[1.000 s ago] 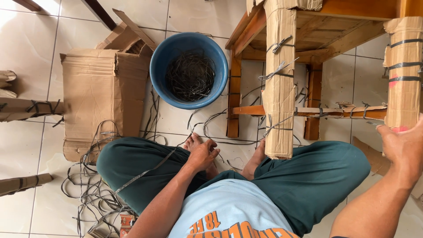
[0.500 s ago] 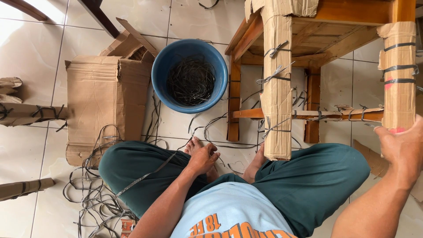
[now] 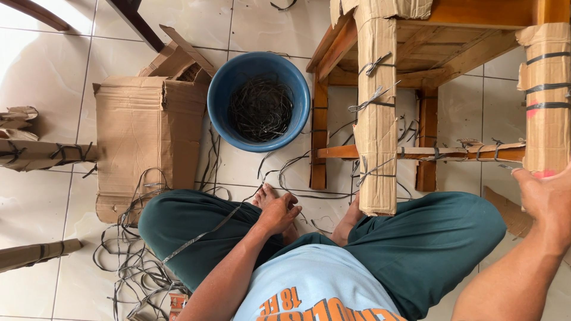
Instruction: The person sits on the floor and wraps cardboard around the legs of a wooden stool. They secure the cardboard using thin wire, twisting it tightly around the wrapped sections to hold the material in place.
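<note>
While the wrapped chair leg [image 3: 547, 98] at the right edge is steadied by the half-open right hand [image 3: 550, 199], the dark strap [image 3: 199, 236] — pinched in the closed left hand [image 3: 278, 211] — should be drawn slowly.

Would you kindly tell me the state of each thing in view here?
Blue bucket: upright, holding dark straps.
Cardboard box: flattened on the floor, flap torn open.
Wooden chair: legs wrapped in cardboard, tied with straps.
Left hand: closed on a strap.
Right hand: open, pressing a wrapped chair leg.
Loose straps: tangled on the floor.
</note>
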